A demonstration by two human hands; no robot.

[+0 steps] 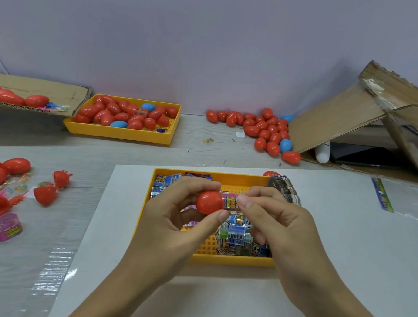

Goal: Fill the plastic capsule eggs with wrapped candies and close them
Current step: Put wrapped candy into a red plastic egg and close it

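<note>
My left hand [176,214] grips a red egg half [209,202] above the near yellow tray [216,177]. My right hand [270,217] pinches a pink wrapped candy [230,202] whose end sits at the mouth of that egg half. Below both hands the tray holds several wrapped candies [235,235] in blue and green wrappers. Part of the tray's contents is hidden by my hands.
A far yellow tray [122,134] holds red and blue eggs. More eggs [265,129] lie loose by a tipped cardboard box [345,122]. Open red halves [45,194] and toys lie at the left, beside another cardboard box [37,88]. A plastic sheet [394,202] lies right.
</note>
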